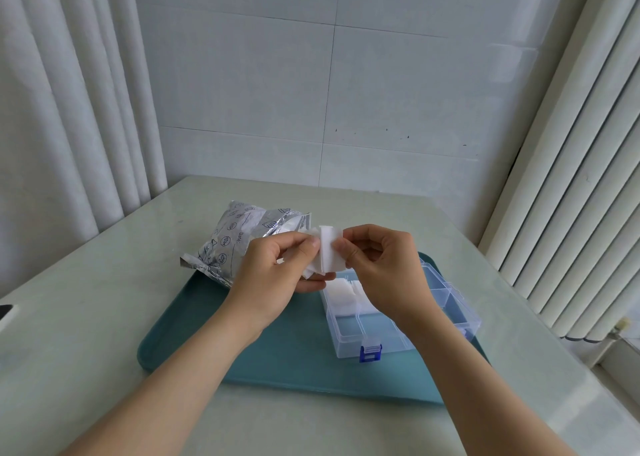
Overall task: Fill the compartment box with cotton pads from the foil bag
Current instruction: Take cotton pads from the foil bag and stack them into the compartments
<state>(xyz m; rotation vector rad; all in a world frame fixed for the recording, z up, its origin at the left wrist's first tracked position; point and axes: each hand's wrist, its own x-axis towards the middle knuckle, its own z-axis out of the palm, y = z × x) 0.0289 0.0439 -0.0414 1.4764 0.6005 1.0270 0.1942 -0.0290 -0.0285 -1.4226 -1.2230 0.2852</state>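
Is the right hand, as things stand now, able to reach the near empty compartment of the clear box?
Probably yes. The right hand is held just over the compartment box, whose near compartment looks uncovered, with nothing between. It does pinch cotton pads together with the left hand.

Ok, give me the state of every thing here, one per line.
foil bag: open, lying on its side.
cotton pads: small stack held between both hands.
compartment box: open, one far compartment partly filled, near ones empty.
left hand: holds cotton pads.
right hand: pinches cotton pads.
tray: carries the box.
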